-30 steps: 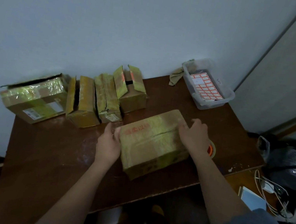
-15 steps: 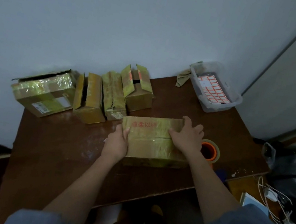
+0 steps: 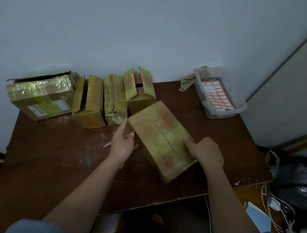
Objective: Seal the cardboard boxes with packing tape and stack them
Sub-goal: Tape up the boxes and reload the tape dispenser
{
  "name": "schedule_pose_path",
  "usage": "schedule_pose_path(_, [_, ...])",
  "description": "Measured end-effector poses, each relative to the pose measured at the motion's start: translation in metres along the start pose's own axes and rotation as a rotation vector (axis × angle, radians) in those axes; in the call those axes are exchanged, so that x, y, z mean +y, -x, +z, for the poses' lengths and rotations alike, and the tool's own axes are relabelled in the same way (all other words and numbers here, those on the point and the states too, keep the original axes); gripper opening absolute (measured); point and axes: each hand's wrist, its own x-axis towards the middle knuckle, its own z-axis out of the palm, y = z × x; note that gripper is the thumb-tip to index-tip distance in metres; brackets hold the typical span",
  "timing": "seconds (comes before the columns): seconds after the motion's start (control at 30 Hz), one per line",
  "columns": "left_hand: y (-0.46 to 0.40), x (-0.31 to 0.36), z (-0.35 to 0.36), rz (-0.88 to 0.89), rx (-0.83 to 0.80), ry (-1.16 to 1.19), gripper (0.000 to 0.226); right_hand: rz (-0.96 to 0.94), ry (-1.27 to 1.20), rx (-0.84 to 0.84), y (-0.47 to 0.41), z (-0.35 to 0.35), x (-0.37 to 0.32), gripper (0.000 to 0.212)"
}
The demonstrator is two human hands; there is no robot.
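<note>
- Head view: a cardboard box [image 3: 161,141] lies flat on the brown desk [image 3: 61,162], a little right of centre, with its long axis running from about 11 o'clock to 5 o'clock.
- The right hand [image 3: 204,151] rests on the box's top face near its 5 o'clock end, index finger stretched along the centre seam and the other fingers curled loosely; it pins the box rather than clasping it.
- The left hand [image 3: 123,141] hovers just off the box's 9 o'clock side, fingers straight and spread, holding nothing. A thin pale object [image 3: 108,145] lies on the desk under it; I cannot tell what it is.
- Four more boxes stand in a row at 10 to 12 o'clock against the wall: a wide taped box [image 3: 40,94], an open-sided box [image 3: 88,104], a narrow box [image 3: 114,100] and a box with raised flaps [image 3: 139,91], which the worked box's far end nearly touches.
- A clear plastic bin [image 3: 220,95] with a sheet of red-bordered labels sits at 1 o'clock.
- No tape roll is in sight; it may be hidden behind the right hand or the box.
- The right hand is nearer, already on the seam, so taping would likely run along that 11-to-5 axis while the left hand steadies the near side.
</note>
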Motion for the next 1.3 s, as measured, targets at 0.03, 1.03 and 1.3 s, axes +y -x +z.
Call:
schedule_pose_path(0.03, [0.001,0.001,0.004,0.011,-0.034,-0.001,0.062,-0.019,0.038,-0.031,0.0,0.001,0.002,0.065])
schedule_pose_path(1.03, [0.031,-0.023,0.057,0.75,-0.067,-0.801,0.028,0.0,0.005,0.14,-0.034,0.032,0.103,0.056])
schedule_pose_path(1.3, [0.027,-0.034,0.062,0.694,-0.183,-0.868,0.032,-0.068,0.267,0.035,-0.044,0.04,0.093,0.047])
